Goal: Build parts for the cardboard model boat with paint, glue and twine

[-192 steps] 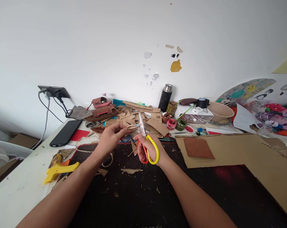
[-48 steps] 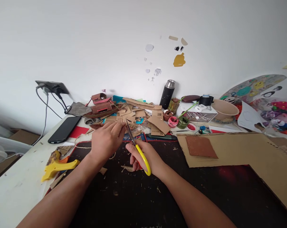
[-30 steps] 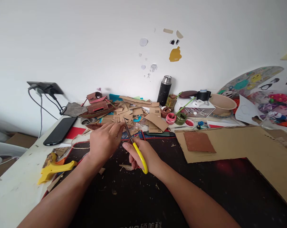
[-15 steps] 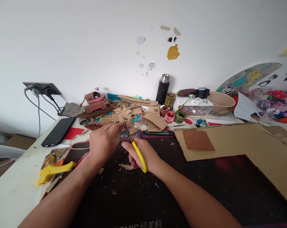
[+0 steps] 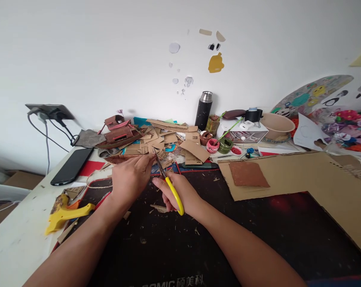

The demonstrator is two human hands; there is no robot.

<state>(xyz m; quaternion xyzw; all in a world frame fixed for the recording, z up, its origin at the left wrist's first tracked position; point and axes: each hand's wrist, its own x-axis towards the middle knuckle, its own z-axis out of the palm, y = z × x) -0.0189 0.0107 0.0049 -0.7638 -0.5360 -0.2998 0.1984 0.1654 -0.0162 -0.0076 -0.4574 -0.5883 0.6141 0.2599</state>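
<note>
Scissors [image 5: 167, 186] with yellow handles sit in the right hand [image 5: 180, 195], fingers curled shut through the loops, blades nearly closed over the far edge of the black mat [image 5: 258, 239]. Just at the blade tips the left hand [image 5: 129, 177] pinches a cardboard scrap [image 5: 152, 156], mostly hidden; it looks light, thin and bendable, best held close beside the blades.

Scissors [image 5: 169, 186]: blades bare metal, grey sheen; handle loop smooth yellow plastic, glossy.
Desk mat [image 5: 216, 243]: black, matt, dusted with fine cardboard debris.
Cardboard sheet [image 5: 306, 175]: brown, matt, raw paper finish.
Square patch [image 5: 248, 179] on sheet: red-brown coat, matt.
Offcut pile [image 5: 161, 140]: same raw brown cardboard.
Flask [image 5: 203, 113]: matt black body, polished metal cap.
Phone [image 5: 71, 166]: glossy black face.
Glue gun [image 5: 67, 212]: smooth yellow plastic.
Table [image 5: 16, 239]: white, smooth, speckled with marks.
</note>
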